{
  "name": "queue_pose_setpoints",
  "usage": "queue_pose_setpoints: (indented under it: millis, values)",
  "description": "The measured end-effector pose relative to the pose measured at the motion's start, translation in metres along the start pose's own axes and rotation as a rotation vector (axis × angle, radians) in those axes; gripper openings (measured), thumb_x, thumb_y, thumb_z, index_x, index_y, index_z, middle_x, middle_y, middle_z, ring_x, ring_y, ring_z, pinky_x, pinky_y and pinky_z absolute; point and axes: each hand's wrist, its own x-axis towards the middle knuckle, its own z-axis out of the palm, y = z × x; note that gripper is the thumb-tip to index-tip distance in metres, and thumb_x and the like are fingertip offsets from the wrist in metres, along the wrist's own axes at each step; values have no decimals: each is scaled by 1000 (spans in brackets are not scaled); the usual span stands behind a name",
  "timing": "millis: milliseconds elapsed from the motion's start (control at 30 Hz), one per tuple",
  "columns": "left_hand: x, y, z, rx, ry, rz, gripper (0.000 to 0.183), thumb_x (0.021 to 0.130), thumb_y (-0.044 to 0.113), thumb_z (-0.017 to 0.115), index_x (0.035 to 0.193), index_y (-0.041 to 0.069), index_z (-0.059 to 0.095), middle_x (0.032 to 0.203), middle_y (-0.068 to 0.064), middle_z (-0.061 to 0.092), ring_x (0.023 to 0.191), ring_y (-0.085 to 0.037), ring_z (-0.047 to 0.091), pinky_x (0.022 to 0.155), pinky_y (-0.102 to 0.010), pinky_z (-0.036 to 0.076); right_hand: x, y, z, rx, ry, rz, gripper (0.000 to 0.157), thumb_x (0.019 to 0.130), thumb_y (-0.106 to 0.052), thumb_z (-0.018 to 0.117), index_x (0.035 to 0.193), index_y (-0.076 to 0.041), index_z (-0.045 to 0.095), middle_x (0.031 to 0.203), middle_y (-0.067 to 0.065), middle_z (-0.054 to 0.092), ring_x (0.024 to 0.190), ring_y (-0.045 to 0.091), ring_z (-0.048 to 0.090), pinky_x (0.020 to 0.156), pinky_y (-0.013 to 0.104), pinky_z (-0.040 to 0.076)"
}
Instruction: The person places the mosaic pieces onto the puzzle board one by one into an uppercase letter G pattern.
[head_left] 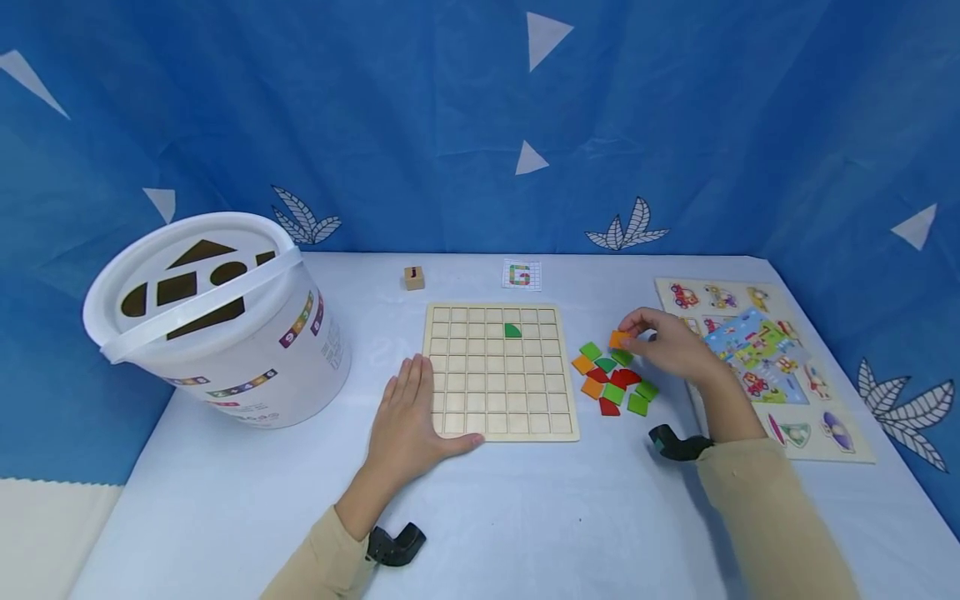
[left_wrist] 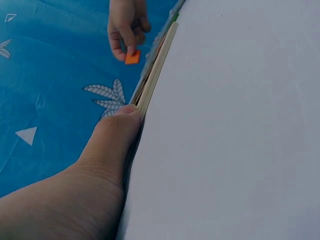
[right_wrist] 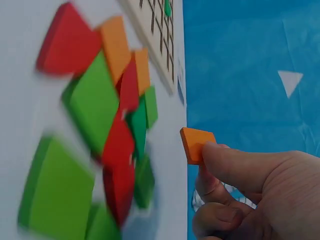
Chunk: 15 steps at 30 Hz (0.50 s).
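An orange square tile is pinched between the thumb and fingers of my right hand, above the loose tile pile. My left hand lies with straight fingers along the left edge of the wooden grid board, its thumb reaching along the front edge. One green quarter-round tile sits in a cell near the board's top. Right of the board, several red, green and orange tiles lie loosely heaped, among them a red tile and a green square tile.
A small pattern card and a wooden letter cube lie behind the board. At the left stands a large white bucket with shape holes in its lid. A picture puzzle board with a colourful sheet lies at the right.
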Motion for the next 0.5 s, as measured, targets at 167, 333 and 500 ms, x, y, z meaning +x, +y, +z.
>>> queue_pose_setpoints:
  millis: [167, 333, 500]
  values:
    - [1, 0, 0, 0, -4, -3, 138, 63, 86, 65, 157, -3, 15, 166, -18, 13, 156, -32, 9, 125, -51, 14, 20, -30, 26, 54, 12, -77, 23, 97, -21, 65, 115, -10, 59, 114, 12, 60, 110, 29, 51, 94, 42, 47]
    - [0, 0, 1, 8, -14, -10, 139, 63, 88, 63, 157, -2, 15, 166, -17, 12, 156, -31, 8, 125, -51, 14, 36, -60, 56, 111, -8, -127, 19, 98, -20, 63, 114, -11, 60, 110, 11, 61, 104, 27, 52, 81, 35, 46]
    - [0, 0, 0, 18, -21, -13, 140, 62, 90, 62, 157, -1, 14, 167, -17, 12, 156, -31, 8, 125, -51, 14, 46, -79, 80, 158, -16, -185, 16, 98, -17, 62, 112, -11, 61, 108, 9, 62, 101, 25, 54, 81, 34, 46]
